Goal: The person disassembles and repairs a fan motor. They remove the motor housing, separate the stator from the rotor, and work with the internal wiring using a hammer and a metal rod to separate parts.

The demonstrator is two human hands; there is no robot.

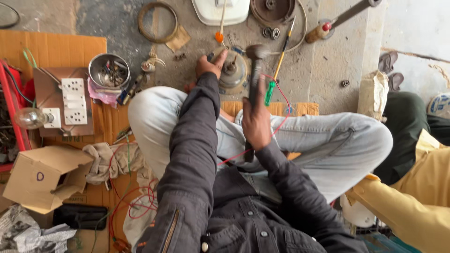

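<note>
I sit cross-legged on the floor in a dark jacket and light jeans. My left hand (209, 63) grips the edge of a round metal motor part (233, 71) that rests on the concrete floor in front of my knees. My right hand (255, 122) is closed on the dark handle of a hammer (256, 55), whose blurred head hangs just above and to the right of the motor part. A thin red wire (281, 96) runs past the hammer and across my lap.
A metal bowl of small parts (108, 70), a switch board with sockets (72, 100) and a light bulb (29, 118) lie at left. A cardboard box (42, 180), rags and red wires sit lower left. Screwdrivers (276, 70), metal rings (157, 22) and a white cover (220, 11) lie ahead. Another person's yellow sleeve (412, 206) is at right.
</note>
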